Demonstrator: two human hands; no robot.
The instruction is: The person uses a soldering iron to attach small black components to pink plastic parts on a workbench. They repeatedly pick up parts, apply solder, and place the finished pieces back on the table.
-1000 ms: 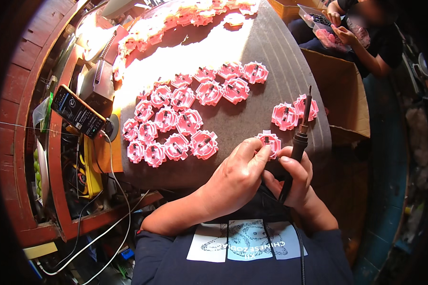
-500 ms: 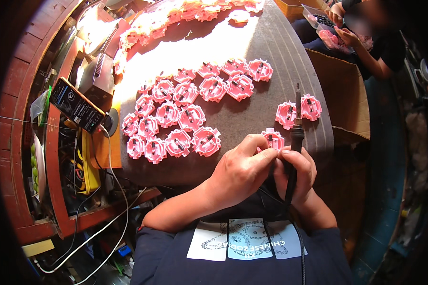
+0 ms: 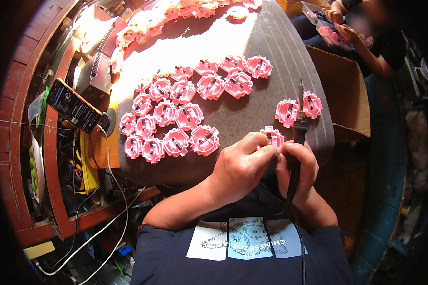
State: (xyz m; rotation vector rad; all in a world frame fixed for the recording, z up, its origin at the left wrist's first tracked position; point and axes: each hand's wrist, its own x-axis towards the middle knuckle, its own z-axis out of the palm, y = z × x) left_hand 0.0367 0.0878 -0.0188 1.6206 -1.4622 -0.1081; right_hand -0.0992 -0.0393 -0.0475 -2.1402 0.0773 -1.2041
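Cluttered room, strong sun across the far left of a dark grey table [image 3: 252, 114]. From where I stand: phone [image 3: 73, 105] propped off its left edge, cardboard box [image 3: 342, 90] off its right edge, another person [image 3: 375, 61] beyond the far right corner. Pink parts [image 3: 205, 140] in rows toward the left edge; a pair [image 3: 286, 113] near the right edge; a strip of bare top between. Single pink piece [image 3: 274, 137] at near edge, right of centre. Left hand [image 3: 240, 164]: finger and thumb pinched together beside it; grip unclear. Right hand [image 3: 299, 166]: curled round a soldering iron [image 3: 299, 130]. Versus one second ago: iron more upright, rows unchanged.
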